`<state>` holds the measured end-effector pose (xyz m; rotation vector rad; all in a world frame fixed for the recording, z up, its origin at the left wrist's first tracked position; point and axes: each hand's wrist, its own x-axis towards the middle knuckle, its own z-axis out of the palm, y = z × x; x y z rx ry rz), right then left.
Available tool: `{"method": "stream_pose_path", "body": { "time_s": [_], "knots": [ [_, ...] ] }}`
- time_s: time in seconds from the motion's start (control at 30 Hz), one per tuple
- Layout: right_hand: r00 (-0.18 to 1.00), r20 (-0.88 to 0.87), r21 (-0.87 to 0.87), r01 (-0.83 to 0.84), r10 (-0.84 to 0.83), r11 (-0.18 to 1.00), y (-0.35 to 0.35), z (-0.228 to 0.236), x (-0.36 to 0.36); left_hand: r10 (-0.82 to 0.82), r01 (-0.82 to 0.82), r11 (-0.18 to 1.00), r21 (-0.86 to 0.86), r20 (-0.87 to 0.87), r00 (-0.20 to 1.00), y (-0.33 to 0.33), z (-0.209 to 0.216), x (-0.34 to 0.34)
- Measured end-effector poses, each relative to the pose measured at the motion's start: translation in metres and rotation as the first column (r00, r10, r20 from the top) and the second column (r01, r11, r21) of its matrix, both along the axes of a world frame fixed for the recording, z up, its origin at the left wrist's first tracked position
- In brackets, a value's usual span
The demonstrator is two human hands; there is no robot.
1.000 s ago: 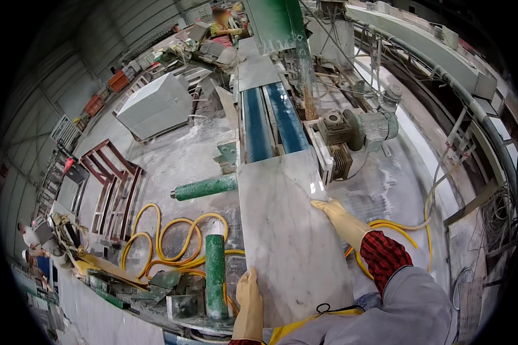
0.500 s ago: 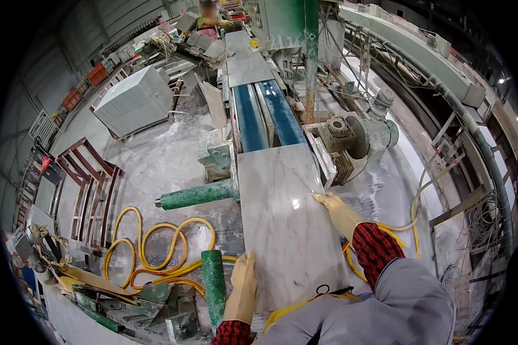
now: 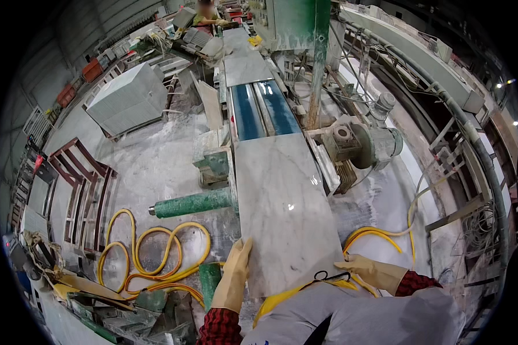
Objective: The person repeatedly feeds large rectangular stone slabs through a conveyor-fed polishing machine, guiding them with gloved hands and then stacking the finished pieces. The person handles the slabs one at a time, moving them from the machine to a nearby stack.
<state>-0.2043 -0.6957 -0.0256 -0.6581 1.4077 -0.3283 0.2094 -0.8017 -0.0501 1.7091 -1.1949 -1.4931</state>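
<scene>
Pressing flat against the near left edge of a white marble slab [image 3: 282, 213], the gloved fingers of the left hand [image 3: 233, 276] lie straight and together, not curled around anything; the palm faces the stone's side. The right hand [image 3: 369, 270], also in a tan rubber glove, rests at the slab's near right corner with its fingers loosely extended toward the stone, nothing clasped in them; whether the fingertips actually touch the edge cannot be told. Red-and-black checked cuffs show behind both gloves, and a grey garment with a yellow apron strap [image 3: 282, 299] fills the lower edge.

The slab lies lengthwise away from the person, its far end reaching onto a conveyor with two blue belts [image 3: 262, 109]. A second pale slab [image 3: 246, 69] sits farther along that line. Just right of the slab stands a grey electric motor [image 3: 368, 141] with its gearbox, beside a green upright column [image 3: 316, 63].

Left of the slab, a green roller [image 3: 193, 203] sticks out sideways, and another green roller [image 3: 210, 276] stands just beside the left hand. Coils of yellow hose [image 3: 149, 247] lie on the dusty floor near them, with more yellow hose [image 3: 380, 236] on the right. Farther left are a dark red metal rack [image 3: 83, 190] and a pale stone block [image 3: 126, 98]. Another person [image 3: 204, 14] stands at the far end.
</scene>
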Motion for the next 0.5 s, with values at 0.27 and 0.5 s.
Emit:
{"method": "stream_pose_path", "body": {
  "time_s": [0.27,0.5],
  "knots": [
    [0.973,0.047,-0.049,0.228,-0.226,0.972,-0.105,-0.002,0.01,0.095,0.058,0.876,0.479,-0.288,0.953,-0.008,0.004,0.021],
    [0.885,0.021,-0.158,0.463,-0.465,0.872,-0.26,-0.032,0.0,0.464,-0.335,0.875,0.35,-0.408,0.786,-0.139,-0.014,-0.033]
  ]
}}
